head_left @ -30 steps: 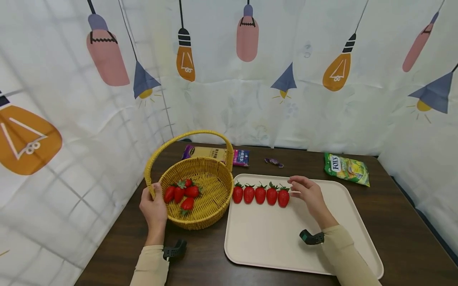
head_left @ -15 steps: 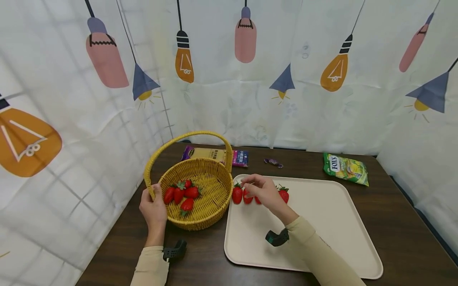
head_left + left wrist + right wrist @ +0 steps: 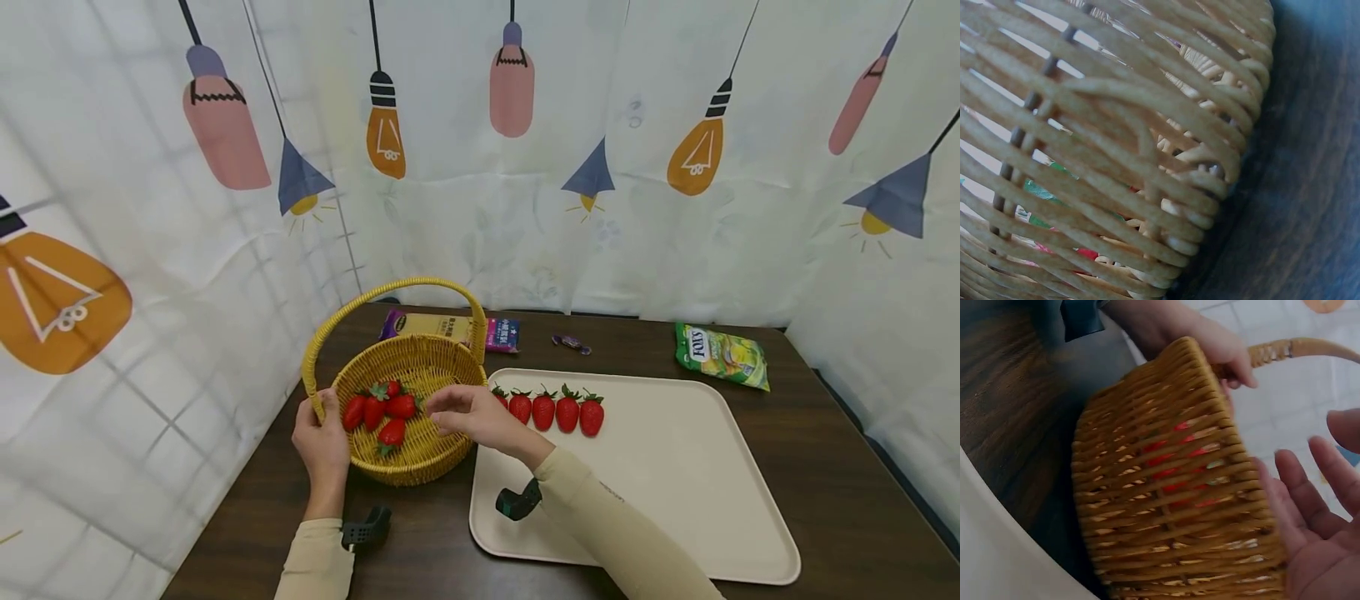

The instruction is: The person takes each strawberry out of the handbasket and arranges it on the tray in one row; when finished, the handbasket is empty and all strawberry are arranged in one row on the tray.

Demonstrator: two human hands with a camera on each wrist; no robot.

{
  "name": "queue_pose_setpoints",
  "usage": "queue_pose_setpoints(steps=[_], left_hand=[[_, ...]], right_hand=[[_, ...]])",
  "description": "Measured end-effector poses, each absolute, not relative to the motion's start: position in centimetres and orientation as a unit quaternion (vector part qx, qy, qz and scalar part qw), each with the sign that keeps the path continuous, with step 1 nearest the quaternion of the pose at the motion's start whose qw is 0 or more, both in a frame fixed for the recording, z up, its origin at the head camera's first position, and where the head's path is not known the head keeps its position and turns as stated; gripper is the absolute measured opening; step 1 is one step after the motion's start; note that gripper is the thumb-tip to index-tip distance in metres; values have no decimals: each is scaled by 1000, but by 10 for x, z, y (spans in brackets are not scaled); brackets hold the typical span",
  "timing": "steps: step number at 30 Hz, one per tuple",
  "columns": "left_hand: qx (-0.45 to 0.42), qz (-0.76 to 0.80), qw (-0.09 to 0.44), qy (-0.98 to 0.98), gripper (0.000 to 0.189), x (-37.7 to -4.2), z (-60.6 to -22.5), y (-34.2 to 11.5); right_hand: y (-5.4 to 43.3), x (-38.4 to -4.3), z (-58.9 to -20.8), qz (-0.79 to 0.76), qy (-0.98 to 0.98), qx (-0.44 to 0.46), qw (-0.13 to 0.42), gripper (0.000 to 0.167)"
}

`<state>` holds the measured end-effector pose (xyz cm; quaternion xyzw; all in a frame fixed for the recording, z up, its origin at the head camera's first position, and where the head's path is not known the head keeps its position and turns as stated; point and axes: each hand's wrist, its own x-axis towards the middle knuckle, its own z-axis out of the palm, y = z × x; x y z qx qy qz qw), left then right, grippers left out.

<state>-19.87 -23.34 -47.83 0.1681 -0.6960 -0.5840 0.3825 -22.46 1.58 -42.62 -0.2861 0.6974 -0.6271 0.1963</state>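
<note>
My left hand (image 3: 322, 437) grips the yellow wicker basket (image 3: 408, 475) at its left rim, where the arched handle (image 3: 311, 354) joins. Inside, several red strawberries (image 3: 392, 432) lie toward the left. My right hand (image 3: 487, 423) is over the basket's right rim, fingers loosely bent with nothing between them. In the right wrist view, its fingers (image 3: 1310, 506) are spread beside the wicker wall. On the cream tray (image 3: 637, 492), more strawberries (image 3: 567, 412) form a row along the far left edge; the leftmost is partly hidden by my right hand.
Behind the basket lie a yellow-and-purple snack packet (image 3: 431, 325) and a pink-and-blue one (image 3: 502, 335). A purple wrapped candy (image 3: 572, 342) and a green candy bag (image 3: 722, 357) lie beyond the tray. A patterned curtain (image 3: 465, 217) borders the dark table (image 3: 420, 533).
My right hand has moved left from the row's right end, across the strawberries, to the basket. My left hand keeps its grip. The strawberries have not moved.
</note>
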Motion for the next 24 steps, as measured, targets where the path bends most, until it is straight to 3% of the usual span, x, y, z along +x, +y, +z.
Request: queue_pose_setpoints(steps=[10, 18, 24], left_hand=[[172, -585, 376, -698, 40, -199, -479, -233], [176, -587, 370, -698, 41, -198, -479, -233], [178, -583, 369, -702, 37, -196, -478, -232]], right_hand=[[-21, -241, -436, -551, 762, -295, 168, 25], [-31, -260, -438, -656, 681, -217, 242, 31], [-40, -266, -443, -635, 717, -181, 224, 29]])
